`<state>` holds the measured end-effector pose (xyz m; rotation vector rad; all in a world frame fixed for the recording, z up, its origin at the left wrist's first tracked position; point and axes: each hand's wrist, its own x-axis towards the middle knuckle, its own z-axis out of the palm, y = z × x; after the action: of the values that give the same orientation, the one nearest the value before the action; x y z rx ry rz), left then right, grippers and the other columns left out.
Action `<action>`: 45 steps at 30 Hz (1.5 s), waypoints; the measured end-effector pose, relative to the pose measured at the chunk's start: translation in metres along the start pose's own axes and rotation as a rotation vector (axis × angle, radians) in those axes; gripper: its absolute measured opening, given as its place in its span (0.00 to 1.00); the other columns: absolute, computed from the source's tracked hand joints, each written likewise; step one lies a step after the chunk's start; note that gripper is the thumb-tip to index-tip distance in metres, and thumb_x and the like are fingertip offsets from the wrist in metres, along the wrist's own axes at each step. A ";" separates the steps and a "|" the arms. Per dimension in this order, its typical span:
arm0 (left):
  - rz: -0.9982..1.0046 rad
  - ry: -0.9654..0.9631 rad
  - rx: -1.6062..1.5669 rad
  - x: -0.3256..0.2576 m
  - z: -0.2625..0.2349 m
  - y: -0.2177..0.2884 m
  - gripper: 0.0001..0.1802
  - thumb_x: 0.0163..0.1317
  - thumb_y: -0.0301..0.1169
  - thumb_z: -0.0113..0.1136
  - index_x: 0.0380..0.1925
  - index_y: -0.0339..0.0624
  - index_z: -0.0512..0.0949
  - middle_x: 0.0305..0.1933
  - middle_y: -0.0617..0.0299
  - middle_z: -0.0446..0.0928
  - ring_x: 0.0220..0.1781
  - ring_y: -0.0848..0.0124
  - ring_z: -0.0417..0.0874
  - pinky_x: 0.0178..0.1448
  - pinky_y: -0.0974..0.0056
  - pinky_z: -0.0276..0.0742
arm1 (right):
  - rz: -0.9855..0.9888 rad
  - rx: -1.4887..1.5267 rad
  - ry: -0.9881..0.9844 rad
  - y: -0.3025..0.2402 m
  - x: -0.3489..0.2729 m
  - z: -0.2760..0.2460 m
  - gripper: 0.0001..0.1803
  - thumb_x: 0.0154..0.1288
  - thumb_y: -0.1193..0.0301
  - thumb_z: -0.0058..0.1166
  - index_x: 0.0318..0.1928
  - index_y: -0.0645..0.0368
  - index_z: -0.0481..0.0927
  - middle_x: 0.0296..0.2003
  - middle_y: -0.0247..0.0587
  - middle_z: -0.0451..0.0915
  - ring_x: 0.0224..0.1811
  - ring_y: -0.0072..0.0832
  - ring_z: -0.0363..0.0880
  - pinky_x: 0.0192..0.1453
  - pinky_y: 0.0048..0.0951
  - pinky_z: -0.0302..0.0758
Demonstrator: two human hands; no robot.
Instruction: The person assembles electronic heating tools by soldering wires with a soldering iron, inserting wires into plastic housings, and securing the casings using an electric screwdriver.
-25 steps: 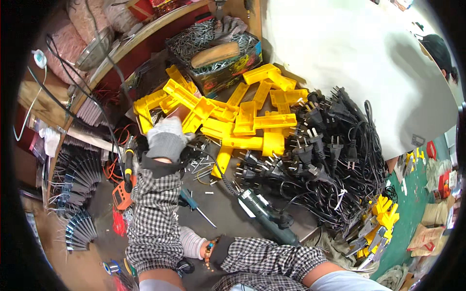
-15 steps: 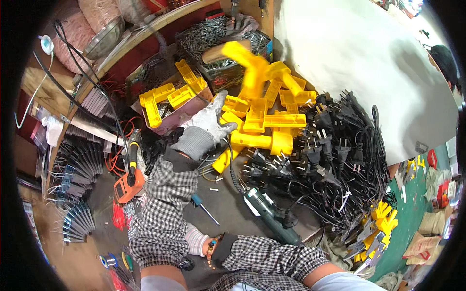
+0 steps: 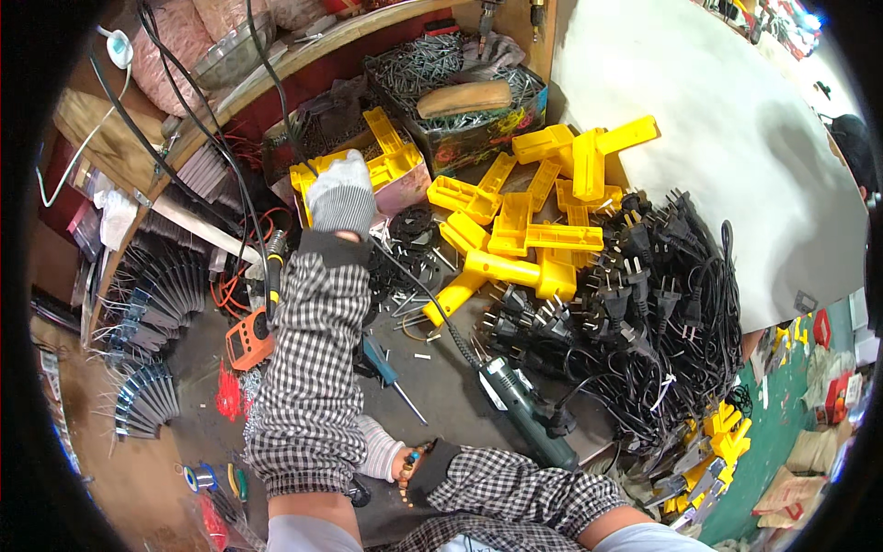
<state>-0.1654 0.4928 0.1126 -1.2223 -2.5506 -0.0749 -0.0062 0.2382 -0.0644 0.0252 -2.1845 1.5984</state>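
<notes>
My left hand (image 3: 341,195), in a grey-white glove, reaches to a pink box (image 3: 402,189) at the back left. Its fingers curl down over a yellow plastic housing (image 3: 300,177) at the box's left side; the fingertips are hidden. More yellow half-shells (image 3: 395,163) lie in that box. My right hand (image 3: 378,447), in a striped glove, rests low near the front, partly covered by my left sleeve; its fingers cannot be seen. A blue-handled screwdriver (image 3: 379,359) lies near my left forearm. Several yellow housings (image 3: 509,224) are heaped right of the box.
Black plug cables (image 3: 644,313) form a large pile on the right. A dark green power tool (image 3: 526,414) lies before it. Behind stands a box of screws (image 3: 441,138) with a wooden block (image 3: 464,98). An orange meter (image 3: 249,340) sits left, and black cords (image 3: 198,101) hang nearby.
My left hand has moved left from the yellow heap to the pink box, its fingers now curled. The blurred yellow housing in mid-air now lies at the heap's back. The view has shifted slightly.
</notes>
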 end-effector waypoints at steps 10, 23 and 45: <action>0.046 -0.090 0.276 0.030 0.017 0.006 0.11 0.57 0.34 0.58 0.37 0.46 0.86 0.39 0.54 0.85 0.42 0.57 0.87 0.41 0.51 0.83 | 0.221 -0.192 -0.603 -0.050 0.026 -0.053 0.27 0.76 0.63 0.19 0.69 0.49 0.63 0.69 0.36 0.64 0.72 0.33 0.58 0.77 0.35 0.53; 0.258 -0.262 -0.841 -0.065 -0.019 0.021 0.28 0.57 0.42 0.67 0.56 0.45 0.74 0.44 0.52 0.81 0.41 0.63 0.85 0.47 0.62 0.79 | 0.020 0.146 -0.059 -0.006 0.001 -0.004 0.17 0.63 0.68 0.47 0.48 0.59 0.81 0.45 0.50 0.82 0.46 0.46 0.79 0.53 0.37 0.74; 0.401 0.343 -1.028 -0.100 0.050 0.031 0.15 0.53 0.22 0.63 0.40 0.36 0.71 0.44 0.53 0.73 0.47 0.59 0.76 0.55 0.62 0.73 | 0.006 -0.147 -0.150 0.008 -0.005 -0.017 0.21 0.65 0.58 0.45 0.52 0.53 0.80 0.49 0.47 0.81 0.50 0.43 0.79 0.58 0.39 0.72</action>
<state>-0.0954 0.4459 0.0325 -1.7961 -1.8848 -1.4855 0.0022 0.2556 -0.0696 0.0975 -2.4136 1.4783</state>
